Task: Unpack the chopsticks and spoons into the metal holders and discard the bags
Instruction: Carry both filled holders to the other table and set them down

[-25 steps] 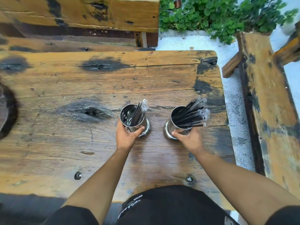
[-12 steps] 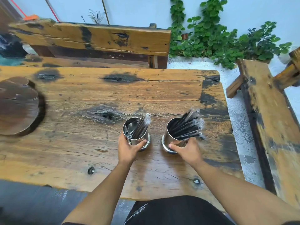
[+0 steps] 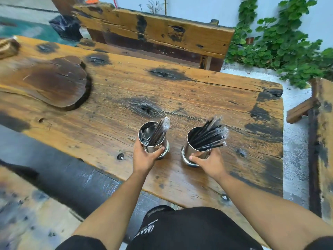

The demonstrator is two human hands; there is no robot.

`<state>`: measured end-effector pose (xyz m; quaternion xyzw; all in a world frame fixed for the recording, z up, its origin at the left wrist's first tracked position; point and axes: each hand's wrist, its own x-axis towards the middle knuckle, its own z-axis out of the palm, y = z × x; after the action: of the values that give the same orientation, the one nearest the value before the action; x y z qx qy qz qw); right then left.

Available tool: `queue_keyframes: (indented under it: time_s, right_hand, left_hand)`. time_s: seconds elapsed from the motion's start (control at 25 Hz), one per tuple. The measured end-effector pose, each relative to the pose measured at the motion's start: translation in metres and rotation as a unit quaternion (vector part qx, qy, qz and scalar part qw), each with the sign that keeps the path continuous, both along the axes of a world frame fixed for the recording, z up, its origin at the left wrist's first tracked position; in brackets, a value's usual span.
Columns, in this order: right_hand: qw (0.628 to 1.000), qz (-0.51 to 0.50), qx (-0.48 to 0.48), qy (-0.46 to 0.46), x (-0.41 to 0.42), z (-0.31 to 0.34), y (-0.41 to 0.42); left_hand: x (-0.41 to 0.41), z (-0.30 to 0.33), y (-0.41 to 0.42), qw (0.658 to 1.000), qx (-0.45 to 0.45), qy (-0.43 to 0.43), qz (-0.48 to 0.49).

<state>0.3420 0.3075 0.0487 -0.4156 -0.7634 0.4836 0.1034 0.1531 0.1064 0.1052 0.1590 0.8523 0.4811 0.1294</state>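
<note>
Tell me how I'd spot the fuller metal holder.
On the wooden table, two shiny metal holders stand side by side near the front edge. The fuller holder is the one the right hand grips, packed with black chopsticks in clear wrap.

Soft even daylight, blurred left edge, wide-angle bowing

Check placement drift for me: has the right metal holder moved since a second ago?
Yes: the right holder slid left, away from the table's dark patch.

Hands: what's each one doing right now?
Left hand: grips the left metal holder.
Right hand: grips the right metal holder.
</note>
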Motion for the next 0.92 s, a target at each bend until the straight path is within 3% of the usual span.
queue_keyframes:
  time_s: [0.52, 0.92]
  right_hand:
    - [0.984, 0.178, -0.016, -0.02, -0.052, -0.012, -0.065]
    - [0.959, 0.279, -0.025, -0.05, -0.139, -0.023, -0.156]
  left_hand:
    - [0.039, 0.016, -0.104, 0.981, -0.02, -0.021, 0.189]
    - [0.005, 0.013, -0.202, 0.96, 0.0, -0.028, 0.278]
